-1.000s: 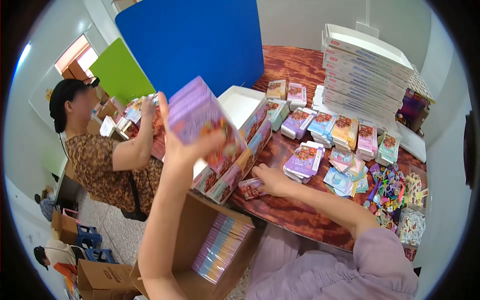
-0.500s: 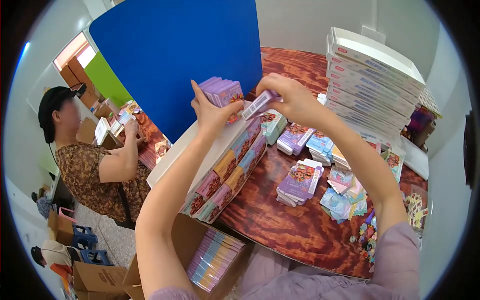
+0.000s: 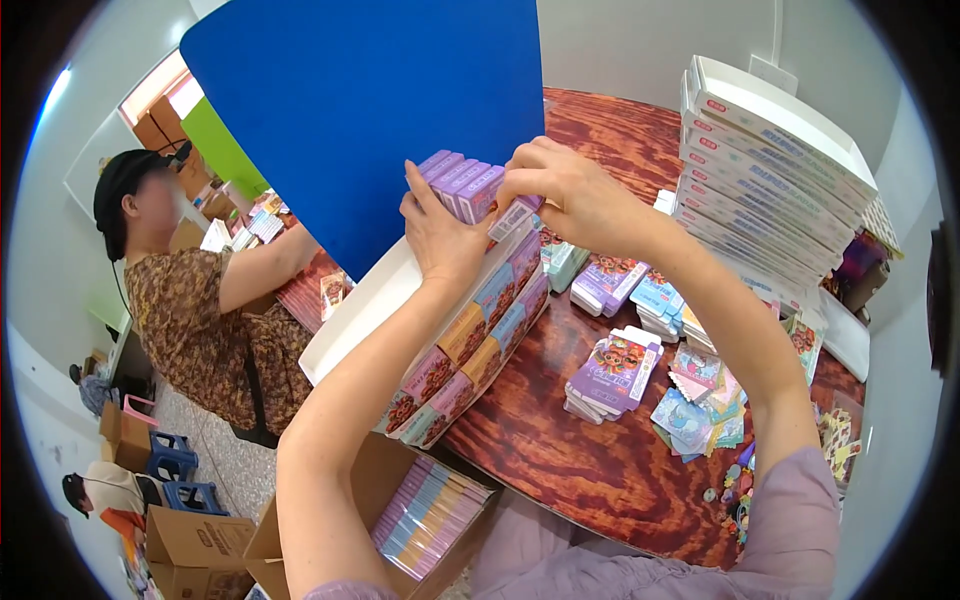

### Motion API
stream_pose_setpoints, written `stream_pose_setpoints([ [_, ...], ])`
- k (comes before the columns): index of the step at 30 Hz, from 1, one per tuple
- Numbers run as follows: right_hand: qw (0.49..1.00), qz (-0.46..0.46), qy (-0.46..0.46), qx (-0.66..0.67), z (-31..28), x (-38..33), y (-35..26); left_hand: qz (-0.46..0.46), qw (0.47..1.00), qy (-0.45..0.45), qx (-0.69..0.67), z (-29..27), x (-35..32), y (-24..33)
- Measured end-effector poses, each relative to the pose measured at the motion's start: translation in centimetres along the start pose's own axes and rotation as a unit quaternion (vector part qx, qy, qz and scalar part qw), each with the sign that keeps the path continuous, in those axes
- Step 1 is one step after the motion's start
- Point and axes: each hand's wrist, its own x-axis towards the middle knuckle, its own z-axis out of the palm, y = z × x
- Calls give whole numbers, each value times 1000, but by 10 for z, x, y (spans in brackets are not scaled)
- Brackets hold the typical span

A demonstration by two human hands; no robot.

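Observation:
A row of small purple card boxes (image 3: 462, 186) stands at the far end of a shallow white tray (image 3: 345, 315). My left hand (image 3: 443, 240) clasps the near side of this row, index finger at its left end and thumb toward its right end. At the right end of the row, my right hand (image 3: 560, 190) pinches another small purple box (image 3: 514, 219) with a barcode on its side. This box is tilted close to the tray's edge, and fingers partly hide it. Beneath the tray are stacked display cartons (image 3: 470, 345) with colourful printed sides.
Flat purple boxes (image 3: 612, 372), stickers and cards (image 3: 695, 415) lie on the wood-patterned table (image 3: 530, 465). White trays (image 3: 765, 170) are stacked at right; a blue board (image 3: 370, 110) stands behind. An open carton (image 3: 435, 515) sits below. A co-worker (image 3: 190, 290) works at left.
My right hand has brought the purple box down against the row's right end. The row sits lower in the tray, with my left hand still against it. The whole view has shifted slightly.

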Motion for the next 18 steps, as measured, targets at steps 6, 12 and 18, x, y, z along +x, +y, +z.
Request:
stream_pose_setpoints([
  [6,999,10,33,9,10,1,9,10,999,-4,47,3,-2,5],
  [12,998,42,45,8,4,-2,3,18,999,13,48,4,-3,1],
  [18,992,56,90,65,7,-16,16,0,998,-35,47,-3,-2,5],
])
